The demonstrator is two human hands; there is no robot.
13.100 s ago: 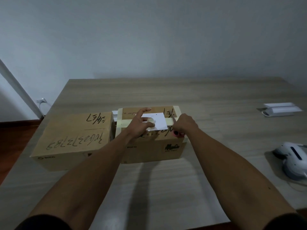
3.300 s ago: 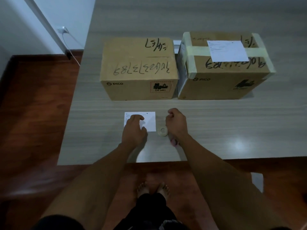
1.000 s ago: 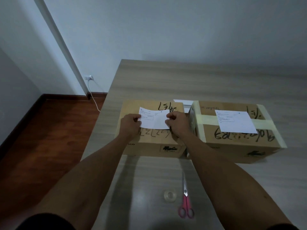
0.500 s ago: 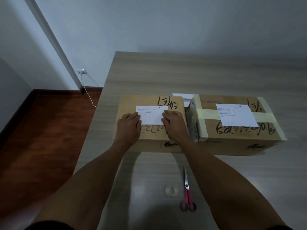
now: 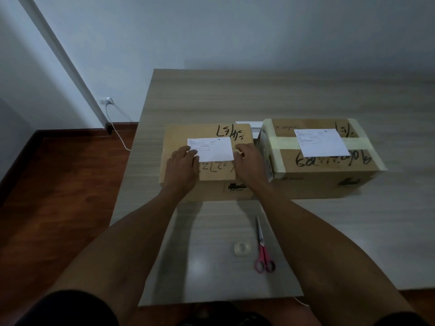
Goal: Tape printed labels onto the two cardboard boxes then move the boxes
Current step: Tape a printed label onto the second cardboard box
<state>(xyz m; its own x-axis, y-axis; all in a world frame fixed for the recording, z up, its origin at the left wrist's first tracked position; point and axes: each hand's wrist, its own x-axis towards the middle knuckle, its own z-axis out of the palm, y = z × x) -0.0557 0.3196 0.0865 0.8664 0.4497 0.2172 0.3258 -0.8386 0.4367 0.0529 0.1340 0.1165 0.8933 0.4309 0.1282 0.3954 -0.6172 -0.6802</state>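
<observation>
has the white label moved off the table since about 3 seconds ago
Yes. The label went from the table, in front of the left box, up onto that box's top.

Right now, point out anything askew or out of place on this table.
Nothing is spilled or damaged. The label on the left box lies roughly square, pressed flat by the left hand and right hand, with no tape visible on it yet. The right box's label sits slightly skewed across its tape band.
</observation>
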